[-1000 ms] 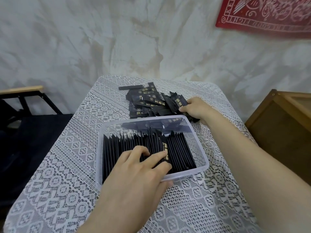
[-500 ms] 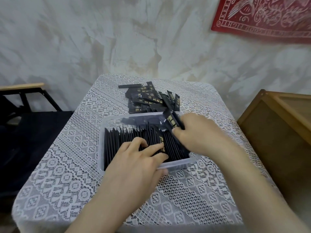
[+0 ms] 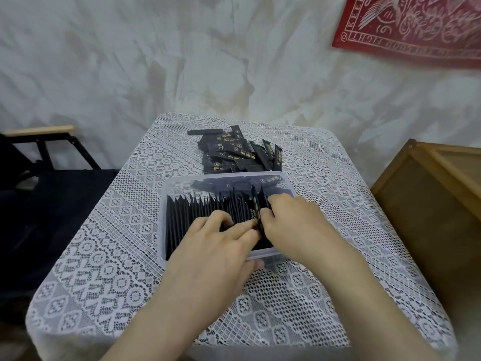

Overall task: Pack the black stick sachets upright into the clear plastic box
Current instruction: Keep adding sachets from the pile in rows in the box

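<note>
A clear plastic box (image 3: 166, 183) stands in the middle of the lace-covered table, filled from its left wall with black stick sachets (image 3: 192, 212) standing upright in a row. My left hand (image 3: 221, 241) rests on top of that row, fingers spread and pressing the sachets leftward. My right hand (image 3: 289, 222) is inside the right part of the box and pinches a few black sachets (image 3: 256, 204) that stand beside the row. A loose pile of black sachets (image 3: 234, 152) with gold print lies flat on the table just behind the box.
The small table (image 3: 109, 269) wears a white lace cloth and ends close on all sides. A wooden crate (image 3: 432, 199) stands to the right. A dark chair with a wooden rail (image 3: 39, 131) stands at the left. A draped white wall is behind.
My right hand left the pile behind the box with a few sachets and brought them down into the box's right part. My left hand stayed on the row.
</note>
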Action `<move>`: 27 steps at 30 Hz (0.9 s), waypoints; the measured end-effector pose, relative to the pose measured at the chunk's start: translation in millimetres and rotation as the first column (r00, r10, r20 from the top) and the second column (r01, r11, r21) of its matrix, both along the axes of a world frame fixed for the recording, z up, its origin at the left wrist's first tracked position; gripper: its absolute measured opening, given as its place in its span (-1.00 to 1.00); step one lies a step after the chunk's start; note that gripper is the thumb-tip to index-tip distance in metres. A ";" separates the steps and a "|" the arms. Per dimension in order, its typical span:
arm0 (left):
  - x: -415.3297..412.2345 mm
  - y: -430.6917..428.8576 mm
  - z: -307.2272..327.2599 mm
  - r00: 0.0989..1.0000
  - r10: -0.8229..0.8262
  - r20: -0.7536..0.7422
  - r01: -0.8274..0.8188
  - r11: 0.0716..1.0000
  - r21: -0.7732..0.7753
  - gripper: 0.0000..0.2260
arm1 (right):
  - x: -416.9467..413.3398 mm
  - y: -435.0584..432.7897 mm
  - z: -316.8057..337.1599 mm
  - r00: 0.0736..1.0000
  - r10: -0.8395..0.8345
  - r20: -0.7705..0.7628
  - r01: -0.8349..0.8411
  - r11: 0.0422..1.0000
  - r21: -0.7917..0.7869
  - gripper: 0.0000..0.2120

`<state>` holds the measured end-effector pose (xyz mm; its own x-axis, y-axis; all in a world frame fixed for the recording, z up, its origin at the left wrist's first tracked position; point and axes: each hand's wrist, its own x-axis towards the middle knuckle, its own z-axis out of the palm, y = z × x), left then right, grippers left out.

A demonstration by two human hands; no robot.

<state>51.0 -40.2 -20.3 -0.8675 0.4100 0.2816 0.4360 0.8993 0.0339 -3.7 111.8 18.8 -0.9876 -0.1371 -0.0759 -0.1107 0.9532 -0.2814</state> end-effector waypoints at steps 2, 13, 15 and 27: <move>-0.8 -0.2 -2.2 1.000 0.007 -0.019 -0.007 1.000 -0.007 -0.73 | 1.2 2.7 2.2 1.000 0.012 -0.008 -0.012 1.000 0.009 -0.71; -0.5 0.6 -2.9 0.997 0.037 -0.061 -0.040 0.998 -0.038 -0.59 | 1.6 0.0 0.0 0.993 -0.077 -0.092 0.079 0.997 0.015 -0.89; 0.2 1.2 -3.2 0.997 0.043 -0.063 -0.044 0.999 -0.010 -0.53 | -0.1 0.8 -2.2 0.992 -0.065 -0.104 0.067 0.998 0.021 -0.84; -2.3 -0.9 -6.9 0.997 0.026 -0.076 -0.028 0.999 -0.034 -0.51 | -8.5 9.8 -6.5 0.999 -0.003 -0.044 0.003 1.000 0.010 -0.79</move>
